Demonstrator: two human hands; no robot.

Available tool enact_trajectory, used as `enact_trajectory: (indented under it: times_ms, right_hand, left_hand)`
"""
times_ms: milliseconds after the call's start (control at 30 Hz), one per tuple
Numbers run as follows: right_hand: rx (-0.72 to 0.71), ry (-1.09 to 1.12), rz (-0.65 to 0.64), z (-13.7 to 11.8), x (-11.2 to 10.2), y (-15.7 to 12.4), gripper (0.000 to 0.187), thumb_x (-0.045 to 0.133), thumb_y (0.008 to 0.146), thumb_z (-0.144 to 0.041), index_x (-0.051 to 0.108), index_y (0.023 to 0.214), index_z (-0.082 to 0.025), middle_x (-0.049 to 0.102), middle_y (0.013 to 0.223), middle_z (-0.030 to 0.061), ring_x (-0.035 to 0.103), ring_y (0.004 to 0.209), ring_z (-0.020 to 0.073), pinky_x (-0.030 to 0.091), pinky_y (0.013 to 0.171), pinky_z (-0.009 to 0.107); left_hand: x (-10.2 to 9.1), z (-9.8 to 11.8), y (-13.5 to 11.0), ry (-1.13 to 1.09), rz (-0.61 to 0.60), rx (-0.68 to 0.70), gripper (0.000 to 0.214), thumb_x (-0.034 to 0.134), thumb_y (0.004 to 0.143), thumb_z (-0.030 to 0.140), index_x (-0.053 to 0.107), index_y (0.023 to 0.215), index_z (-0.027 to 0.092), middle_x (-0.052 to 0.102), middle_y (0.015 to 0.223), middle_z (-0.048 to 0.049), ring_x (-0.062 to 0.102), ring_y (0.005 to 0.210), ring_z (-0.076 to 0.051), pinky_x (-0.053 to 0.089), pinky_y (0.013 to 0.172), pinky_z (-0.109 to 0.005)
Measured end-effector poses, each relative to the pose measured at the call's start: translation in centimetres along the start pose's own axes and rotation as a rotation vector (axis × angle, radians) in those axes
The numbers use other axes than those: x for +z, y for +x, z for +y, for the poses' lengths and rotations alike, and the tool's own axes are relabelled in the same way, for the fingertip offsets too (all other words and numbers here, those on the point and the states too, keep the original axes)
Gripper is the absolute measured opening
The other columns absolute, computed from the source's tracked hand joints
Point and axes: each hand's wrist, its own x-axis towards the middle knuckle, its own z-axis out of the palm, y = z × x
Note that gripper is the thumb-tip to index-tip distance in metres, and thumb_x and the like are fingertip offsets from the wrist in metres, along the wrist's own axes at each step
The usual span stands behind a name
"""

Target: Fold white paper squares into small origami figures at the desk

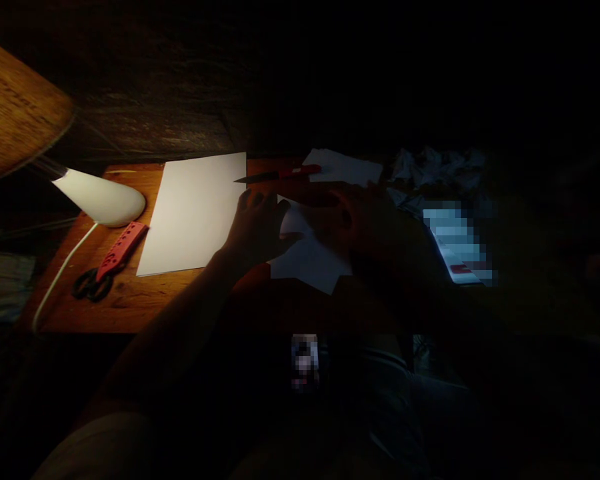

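A white piece of paper (307, 263) with pointed corners and angled edges lies in shadow at the table's front, between my two hands. My left hand (253, 227) grips its left side, thumb stretched over the surface and the other fingers curled. On the upper right of the same paper is my right hand (353, 213), its fingers bent onto it; much of this hand is lost in the dark. Just beyond the hands lies a knife (260, 177) with a red handle, its blade pointing left over a white paper stack (197, 213).
Another white sheet (345, 167) lies behind the right hand. Several folded paper shapes (430, 167) are heaped at back right, near a lit phone (455, 247). At left stand a lamp (105, 200) with its cord and scissors (93, 285) in a red sheath. A second lit screen (305, 360) sits below the table edge.
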Motion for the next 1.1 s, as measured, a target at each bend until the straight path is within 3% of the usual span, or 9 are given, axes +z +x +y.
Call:
enact_trajectory:
  times_ms: [133,267,433,567,767,867,967,1100]
  right_hand:
    - [-0.022,0.013,0.002,0.2,0.5,0.0,0.062,0.066,0.097,-0.051,0.059,0.149,-0.016,0.065,0.149,0.0197,0.06,0.138,0.0408,0.029,0.127,0.065]
    - [-0.054,0.037,-0.037,0.6,0.9,0.1,0.072,0.065,0.097,-0.058,0.053,0.156,-0.017,0.059,0.157,0.0202,0.053,0.146,0.0426,0.029,0.126,0.066]
    - [-0.071,0.072,-0.061,0.7,0.8,0.2,0.081,0.07,0.093,-0.06,0.047,0.16,-0.022,0.055,0.162,0.0188,0.051,0.147,0.0428,0.031,0.124,0.066]
    - [-0.061,0.113,-0.063,0.5,0.1,0.4,0.073,0.07,0.094,-0.05,0.048,0.159,-0.026,0.062,0.156,0.016,0.057,0.14,0.0402,0.038,0.119,0.062]
    - [0.02,0.236,0.008,0.8,-0.4,0.7,0.049,0.053,0.096,-0.022,0.064,0.145,-0.023,0.078,0.126,0.0113,0.07,0.117,0.031,0.049,0.109,0.05]
    - [0.105,0.345,0.135,1.4,0.1,0.7,0.04,0.053,0.097,-0.025,0.069,0.134,-0.023,0.079,0.111,0.0088,0.073,0.102,0.0279,0.055,0.094,0.044]
    - [0.188,0.51,0.274,2.1,0.7,1.0,0.037,0.056,0.097,-0.032,0.066,0.131,-0.021,0.073,0.093,0.0051,0.068,0.082,0.0237,0.055,0.076,0.037]
    - [0.277,0.718,0.334,2.7,1.4,1.4,0.038,0.061,0.092,-0.035,0.063,0.129,-0.023,0.068,0.083,0.0025,0.064,0.073,0.0224,0.052,0.065,0.035]
  left_hand:
    - [0.5,-0.1,0.5,-0.007,-0.008,0.003,0.066,0.074,0.087,0.068,0.072,0.133,0.02,0.063,0.141,-0.0185,0.054,0.137,-0.045,0.03,0.125,-0.066]
    - [0.5,-0.3,0.9,-0.047,-0.03,0.022,0.073,0.079,0.084,0.063,0.066,0.142,0.021,0.06,0.148,-0.0185,0.051,0.141,-0.047,0.033,0.122,-0.066]
    - [0.5,-0.1,1.2,-0.107,-0.035,0.082,0.057,0.074,0.092,0.05,0.067,0.142,0.022,0.064,0.147,-0.0161,0.054,0.14,-0.043,0.038,0.119,-0.062]
    - [0.5,0.0,1.5,-0.15,0.015,0.076,0.04,0.068,0.096,0.044,0.073,0.13,0.022,0.074,0.134,-0.0135,0.063,0.132,-0.037,0.042,0.117,-0.057]
    - [0.6,-0.6,1.9,-0.278,0.086,0.0,0.029,0.062,0.093,0.03,0.078,0.115,0.02,0.081,0.114,-0.0114,0.074,0.109,-0.03,0.055,0.101,-0.047]
    - [1.2,-1.1,2.1,-0.432,0.185,-0.072,0.026,0.062,0.093,0.033,0.077,0.108,0.018,0.08,0.109,-0.0121,0.075,0.102,-0.027,0.058,0.095,-0.042]
    - [2.2,-1.4,2.5,-0.717,0.268,-0.179,0.022,0.068,0.09,0.038,0.073,0.101,0.02,0.077,0.092,-0.0069,0.074,0.088,-0.022,0.06,0.083,-0.036]
    - [3.1,-1.1,2.9,-1.093,0.278,-0.22,0.039,0.076,0.085,0.044,0.067,0.116,0.021,0.078,0.107,-0.009,0.076,0.097,-0.022,0.062,0.084,-0.035]
